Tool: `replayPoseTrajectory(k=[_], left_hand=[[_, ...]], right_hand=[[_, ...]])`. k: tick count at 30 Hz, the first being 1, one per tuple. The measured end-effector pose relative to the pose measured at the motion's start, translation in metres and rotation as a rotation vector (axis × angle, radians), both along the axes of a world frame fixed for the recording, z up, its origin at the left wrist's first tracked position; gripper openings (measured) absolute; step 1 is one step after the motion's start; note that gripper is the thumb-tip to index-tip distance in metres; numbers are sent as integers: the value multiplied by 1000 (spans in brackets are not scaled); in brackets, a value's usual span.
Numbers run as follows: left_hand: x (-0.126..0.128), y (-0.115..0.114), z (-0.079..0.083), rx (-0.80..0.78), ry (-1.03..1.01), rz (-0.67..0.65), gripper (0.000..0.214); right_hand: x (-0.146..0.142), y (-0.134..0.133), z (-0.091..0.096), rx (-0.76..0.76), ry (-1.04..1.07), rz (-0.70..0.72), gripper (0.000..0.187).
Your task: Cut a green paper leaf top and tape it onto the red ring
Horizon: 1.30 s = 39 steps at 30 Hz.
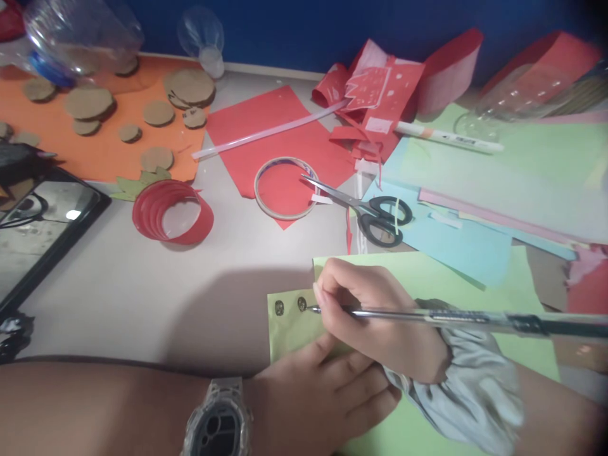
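My right hand (380,316) is closed round a clear-barrelled ballpoint pen (479,320), its tip at the second of two small dark scribbled ovals near the top edge of a yellow-green paper (289,332). A grey scrunchie (470,386) circles the right wrist. My left hand (327,396) lies flat across the lower part of that paper, fingers stretched out and partly below the right hand. A watch (217,421) is on the left wrist. Under both hands spreads a larger light green sheet (498,278).
Black-handled scissors (356,206) lie beside a tape ring (259,196) on red paper (285,114). At left stand a red paper ring (156,215) and a mirror-like dark-framed screen (52,221). Cardboard discs (90,101), a plastic bottle (80,35) and a white marker (451,137) lie farther back.
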<state>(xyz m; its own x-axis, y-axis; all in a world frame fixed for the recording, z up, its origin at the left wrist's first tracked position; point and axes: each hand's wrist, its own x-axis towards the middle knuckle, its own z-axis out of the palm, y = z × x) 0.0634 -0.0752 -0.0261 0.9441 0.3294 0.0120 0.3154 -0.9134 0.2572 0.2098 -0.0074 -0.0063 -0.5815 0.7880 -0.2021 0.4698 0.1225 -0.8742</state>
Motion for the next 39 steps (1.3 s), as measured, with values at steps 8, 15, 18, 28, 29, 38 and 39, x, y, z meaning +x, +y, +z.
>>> replayPoseTrajectory(k=[8, 15, 18, 28, 29, 38, 39], left_hand=[[-1, -1, 1, 0, 3, 9, 68], [0, 0, 1, 4, -4, 15, 67], [0, -1, 0, -2, -7, 13, 68], [0, -1, 1, -4, -10, 12, 68], [0, -1, 1, -3, -11, 17, 68], [0, 1, 2, 10, 3, 14, 67], [0, 1, 2, 10, 9, 16, 67]], right_hand=[[-1, -1, -1, 20, -21, -15, 21], [0, 0, -1, 28, -14, -8, 20], [0, 0, -2, 12, -19, -10, 20], [-1, -1, -2, 11, -18, -31, 20], [0, -1, -2, 14, -19, -25, 20], [0, 2, 2, 5, -10, 28, 20], [0, 2, 2, -2, -16, 26, 20]])
